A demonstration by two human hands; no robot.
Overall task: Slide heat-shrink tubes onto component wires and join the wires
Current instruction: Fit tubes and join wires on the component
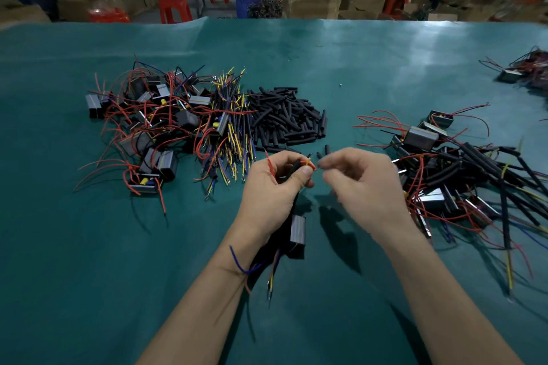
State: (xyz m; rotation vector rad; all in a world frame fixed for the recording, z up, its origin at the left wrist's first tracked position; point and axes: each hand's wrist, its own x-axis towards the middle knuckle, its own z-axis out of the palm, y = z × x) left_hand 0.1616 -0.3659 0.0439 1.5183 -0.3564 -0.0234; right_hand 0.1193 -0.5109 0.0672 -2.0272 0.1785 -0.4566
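- Wires (pixel 308 163), red and yellow, stuck out from the pinch of the left hand (pixel 274 187) near the middle of the view, their ends fanned toward three o'clock.
- That left hand was curled round a bundle: thumb pressed over the wire ends, a black heat-shrink tube (pixel 293 168) apparently already on them, and the component (pixel 297 232) hanging below the palm toward six o'clock, with blue and yellow leads trailing past the wrist.
- At three o'clock of it, just apart, the right hand (pixel 363 181) had its fingers curled in with thumb and forefinger brought together; blur hid whether a bare wire tip sat between them, so I cannot tell what it held.
- On the green table (pixel 385 62), unworked components (pixel 148 124) with red leads lay heaped at ten o'clock, loose coloured wires (pixel 234 127) beside them, and the pile of spare tubes (pixel 284 115) at twelve o'clock.
- Finished-looking units (pixel 450 163), with tubes already on their leads, lay at three o'clock.
- Judging by this, the step in hand was the joining: tube seemingly on, stripped ends about to be twisted together.
- Next move would call for bringing the right fingertips onto the exposed ends, catching both conductors and rolling them tight while the left pinch kept them aligned, then sliding the tube over the joint.
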